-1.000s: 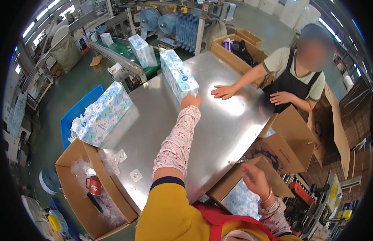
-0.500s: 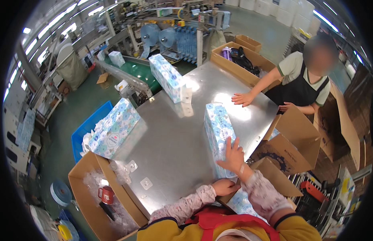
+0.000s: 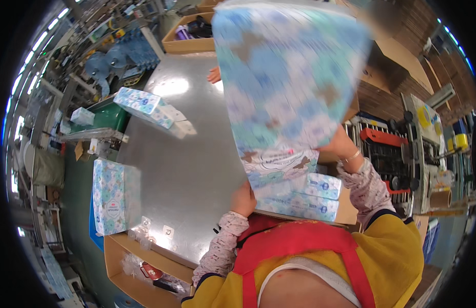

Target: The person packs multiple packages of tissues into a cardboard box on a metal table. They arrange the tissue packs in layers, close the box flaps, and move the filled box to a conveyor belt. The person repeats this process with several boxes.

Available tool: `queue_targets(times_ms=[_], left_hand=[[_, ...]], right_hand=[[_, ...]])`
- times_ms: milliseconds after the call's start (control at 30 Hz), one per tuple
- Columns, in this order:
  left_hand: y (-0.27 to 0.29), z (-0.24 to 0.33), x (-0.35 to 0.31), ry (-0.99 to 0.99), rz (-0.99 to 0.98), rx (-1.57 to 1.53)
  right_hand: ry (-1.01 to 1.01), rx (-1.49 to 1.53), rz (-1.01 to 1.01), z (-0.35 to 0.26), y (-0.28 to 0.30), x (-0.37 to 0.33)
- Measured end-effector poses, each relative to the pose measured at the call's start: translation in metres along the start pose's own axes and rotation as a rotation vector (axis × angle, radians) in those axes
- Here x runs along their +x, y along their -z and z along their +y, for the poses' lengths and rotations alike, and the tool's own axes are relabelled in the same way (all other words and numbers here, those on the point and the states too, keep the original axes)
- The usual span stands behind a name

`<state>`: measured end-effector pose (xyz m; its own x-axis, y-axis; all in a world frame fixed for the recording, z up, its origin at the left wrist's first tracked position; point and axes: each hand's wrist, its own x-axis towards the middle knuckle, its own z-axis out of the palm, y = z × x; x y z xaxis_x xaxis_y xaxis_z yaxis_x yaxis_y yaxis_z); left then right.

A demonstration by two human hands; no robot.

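Observation:
A large tissue pack (image 3: 289, 87) with a blue floral wrapper is raised in front of me, tilted and slightly blurred. My right hand (image 3: 344, 145) grips its lower right edge, the fingers partly hidden behind it. Closed at the pack's lower left corner is my left hand (image 3: 243, 199). Directly beneath, a carton (image 3: 345, 205) against my body holds more floral tissue packs (image 3: 299, 205). Two other packs are on the metal table: one pack (image 3: 145, 107) lies at the far left, and another pack (image 3: 109, 197) stands at the left edge.
The steel table (image 3: 181, 133) spans the middle. A co-worker's hand (image 3: 214, 75) rests on its far side. An open carton (image 3: 145, 274) with a red mug (image 3: 151, 271) sits at lower left. Another carton (image 3: 171, 43) is at the back; a roller conveyor (image 3: 386, 154) is at right.
The tissue pack that stood on the table under my right hand is now lifted close in front of me, with both hands at it. My view has turned to the right.

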<state>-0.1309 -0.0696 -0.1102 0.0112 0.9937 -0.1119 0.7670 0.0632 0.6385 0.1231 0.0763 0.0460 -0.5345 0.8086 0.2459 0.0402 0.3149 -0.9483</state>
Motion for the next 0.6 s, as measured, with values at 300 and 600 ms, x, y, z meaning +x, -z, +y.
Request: queue_targets(times_ms=[300,600], left_hand=[[0.018,0.039,0.003,-0.102,-0.056,0.09],[0.018,0.033,0.015,-0.127,-0.09,0.229]], right_hand=[[-0.464,-1.448,-0.135,0.194,0.018,-0.14],[-0.416,-1.191,0.408,0.133,0.058,-0.199]])
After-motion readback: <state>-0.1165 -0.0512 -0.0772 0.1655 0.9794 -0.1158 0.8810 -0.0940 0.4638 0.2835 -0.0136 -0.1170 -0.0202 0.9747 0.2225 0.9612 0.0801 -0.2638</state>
